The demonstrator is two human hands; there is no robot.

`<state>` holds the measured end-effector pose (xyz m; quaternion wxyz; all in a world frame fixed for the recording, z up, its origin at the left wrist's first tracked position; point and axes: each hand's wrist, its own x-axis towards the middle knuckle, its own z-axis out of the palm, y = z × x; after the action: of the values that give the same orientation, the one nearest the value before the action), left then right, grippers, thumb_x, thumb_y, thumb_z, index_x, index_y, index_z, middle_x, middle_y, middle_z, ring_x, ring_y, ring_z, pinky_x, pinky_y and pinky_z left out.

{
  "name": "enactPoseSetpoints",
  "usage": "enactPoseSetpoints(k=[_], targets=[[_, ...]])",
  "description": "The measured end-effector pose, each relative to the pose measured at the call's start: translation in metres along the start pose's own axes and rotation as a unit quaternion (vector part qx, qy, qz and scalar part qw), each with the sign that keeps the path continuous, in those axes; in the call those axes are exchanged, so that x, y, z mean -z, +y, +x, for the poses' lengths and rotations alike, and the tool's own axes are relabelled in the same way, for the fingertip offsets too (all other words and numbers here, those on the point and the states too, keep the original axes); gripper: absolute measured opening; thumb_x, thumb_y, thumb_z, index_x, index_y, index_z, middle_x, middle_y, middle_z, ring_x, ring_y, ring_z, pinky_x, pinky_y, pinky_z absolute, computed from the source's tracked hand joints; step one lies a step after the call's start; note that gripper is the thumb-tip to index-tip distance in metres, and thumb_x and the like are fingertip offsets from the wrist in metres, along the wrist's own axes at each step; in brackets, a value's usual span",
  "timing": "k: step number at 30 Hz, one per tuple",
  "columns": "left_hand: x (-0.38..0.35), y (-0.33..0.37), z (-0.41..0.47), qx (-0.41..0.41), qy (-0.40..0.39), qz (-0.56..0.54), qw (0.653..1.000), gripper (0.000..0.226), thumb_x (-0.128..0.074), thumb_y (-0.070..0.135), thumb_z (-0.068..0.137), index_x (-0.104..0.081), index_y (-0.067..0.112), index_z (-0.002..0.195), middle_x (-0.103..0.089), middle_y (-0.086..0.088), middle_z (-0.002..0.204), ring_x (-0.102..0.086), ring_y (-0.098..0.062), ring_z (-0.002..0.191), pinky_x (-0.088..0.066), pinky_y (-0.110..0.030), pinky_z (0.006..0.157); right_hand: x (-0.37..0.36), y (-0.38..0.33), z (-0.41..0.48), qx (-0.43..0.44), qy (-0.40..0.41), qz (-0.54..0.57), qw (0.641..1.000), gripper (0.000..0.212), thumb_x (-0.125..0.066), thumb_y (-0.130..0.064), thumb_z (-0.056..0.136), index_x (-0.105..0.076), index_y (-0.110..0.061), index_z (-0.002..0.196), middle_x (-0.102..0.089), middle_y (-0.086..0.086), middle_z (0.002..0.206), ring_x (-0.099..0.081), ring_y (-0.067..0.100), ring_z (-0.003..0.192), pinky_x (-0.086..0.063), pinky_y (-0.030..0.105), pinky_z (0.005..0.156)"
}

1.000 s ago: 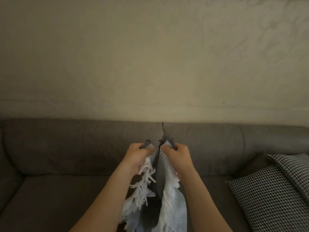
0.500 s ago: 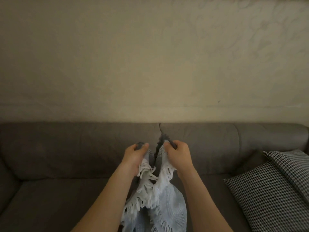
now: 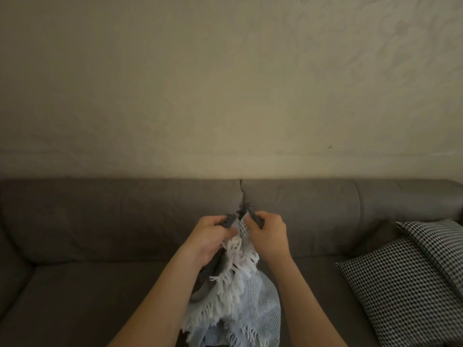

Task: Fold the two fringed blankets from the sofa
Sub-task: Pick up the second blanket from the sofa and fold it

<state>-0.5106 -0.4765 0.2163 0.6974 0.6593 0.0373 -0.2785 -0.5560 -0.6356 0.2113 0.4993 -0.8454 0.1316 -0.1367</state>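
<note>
A pale blue-grey blanket (image 3: 253, 301) with white fringe and dark grey corner tassels hangs down in front of me, above the sofa seat. My left hand (image 3: 209, 237) grips one top corner and my right hand (image 3: 268, 236) grips the other. The two hands are held close together at the middle, so the blanket's two halves lie against each other. Its lower part runs out of the bottom of the frame. A second blanket is not in view.
A grey-brown sofa (image 3: 100, 221) spans the frame beneath a plain beige wall (image 3: 225, 83). Two black-and-white houndstooth cushions (image 3: 411, 279) lean at its right end.
My hands have come a little closer together and the hanging halves of the blanket have closed up, with the fringe now bunched between my wrists.
</note>
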Motion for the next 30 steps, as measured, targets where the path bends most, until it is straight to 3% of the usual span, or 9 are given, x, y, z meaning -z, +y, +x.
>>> enactPoseSetpoints(k=[5, 8, 10, 14, 18, 22, 25, 30], targets=[[0.000, -0.003, -0.003, 0.007, 0.048, -0.053, 0.997, 0.018, -0.075, -0.003, 0.093, -0.080, 0.000, 0.110, -0.081, -0.021, 0.102, -0.079, -0.035, 0.097, -0.063, -0.048, 0.093, -0.001, 0.001, -0.004, -0.009, -0.057, 0.019, 0.998, 0.038, -0.069, -0.015, 0.096, -0.050, -0.009, 0.064, -0.041, -0.008, 0.052, -0.033, 0.004, 0.046, -0.029, 0.018, 0.047], [0.001, -0.004, -0.004, 0.021, 0.053, -0.077, 0.995, 0.016, -0.075, -0.001, 0.094, -0.080, 0.002, 0.109, -0.080, -0.022, 0.102, -0.079, -0.037, 0.096, -0.064, -0.048, 0.091, -0.002, 0.000, -0.008, -0.045, -0.038, 0.062, 0.996, 0.042, -0.075, -0.017, 0.092, -0.051, -0.018, 0.057, -0.044, -0.011, 0.047, -0.035, 0.005, 0.045, -0.031, 0.021, 0.046], [0.001, -0.005, -0.005, 0.025, 0.054, -0.080, 0.995, 0.014, -0.073, 0.001, 0.096, -0.080, 0.000, 0.108, -0.080, -0.023, 0.101, -0.080, -0.037, 0.094, -0.065, -0.046, 0.087, -0.004, 0.000, -0.011, -0.057, -0.017, 0.054, 0.997, 0.035, -0.078, -0.022, 0.088, -0.060, -0.012, 0.059, -0.049, -0.008, 0.047, -0.039, 0.005, 0.046, -0.033, 0.023, 0.046], [-0.002, -0.002, -0.009, -0.002, 0.048, -0.046, 0.998, 0.010, -0.073, 0.001, 0.097, -0.081, 0.000, 0.103, -0.081, -0.021, 0.098, -0.080, -0.029, 0.085, -0.065, -0.034, 0.070, -0.007, -0.004, -0.013, -0.013, 0.001, -0.011, 1.000, 0.026, -0.080, -0.022, 0.085, -0.070, -0.011, 0.065, -0.062, -0.003, 0.053, -0.051, 0.003, 0.047, -0.036, 0.016, 0.045], [-0.002, 0.006, -0.012, -0.021, 0.059, -0.002, 0.998, 0.009, -0.077, 0.002, 0.093, -0.082, 0.000, 0.101, -0.081, -0.019, 0.095, -0.080, -0.023, 0.078, -0.060, -0.026, 0.060, -0.004, -0.010, -0.011, 0.038, -0.049, -0.040, 0.997, 0.029, -0.070, -0.012, 0.093, -0.063, -0.004, 0.066, -0.054, -0.001, 0.052, -0.042, 0.006, 0.047, -0.032, 0.018, 0.047], [-0.002, 0.010, -0.014, -0.014, 0.066, -0.019, 0.998, 0.011, -0.080, 0.001, 0.090, -0.080, -0.003, 0.100, -0.081, -0.020, 0.092, -0.080, -0.023, 0.074, -0.058, -0.024, 0.057, -0.002, -0.012, -0.012, -0.028, -0.039, 0.015, 0.999, 0.014, -0.071, -0.011, 0.093, -0.077, -0.008, 0.080, -0.067, 0.000, 0.060, -0.054, 0.007, 0.049, -0.044, 0.025, 0.047], [-0.005, 0.010, -0.014, -0.013, 0.067, -0.003, 0.998, 0.008, -0.078, 0.001, 0.093, -0.080, -0.002, 0.099, -0.081, -0.017, 0.089, -0.079, -0.019, 0.069, -0.057, -0.022, 0.054, -0.003, -0.013, -0.013, -0.070, -0.010, 0.020, 0.997, 0.014, -0.073, -0.013, 0.091, -0.078, -0.009, 0.079, -0.071, 0.008, 0.064, -0.054, 0.010, 0.054, -0.049, 0.034, 0.050], [-0.006, 0.009, -0.012, -0.026, 0.058, 0.067, 0.996, 0.012, -0.070, 0.004, 0.100, -0.082, 0.007, 0.100, -0.083, -0.008, 0.087, -0.080, -0.016, 0.076, -0.057, -0.021, 0.059, 0.001, -0.015, -0.012, -0.108, 0.045, 0.004, 0.993, 0.011, -0.079, -0.027, 0.086, -0.080, -0.023, 0.076, -0.072, -0.007, 0.060, -0.064, 0.005, 0.055, -0.049, 0.020, 0.050]])
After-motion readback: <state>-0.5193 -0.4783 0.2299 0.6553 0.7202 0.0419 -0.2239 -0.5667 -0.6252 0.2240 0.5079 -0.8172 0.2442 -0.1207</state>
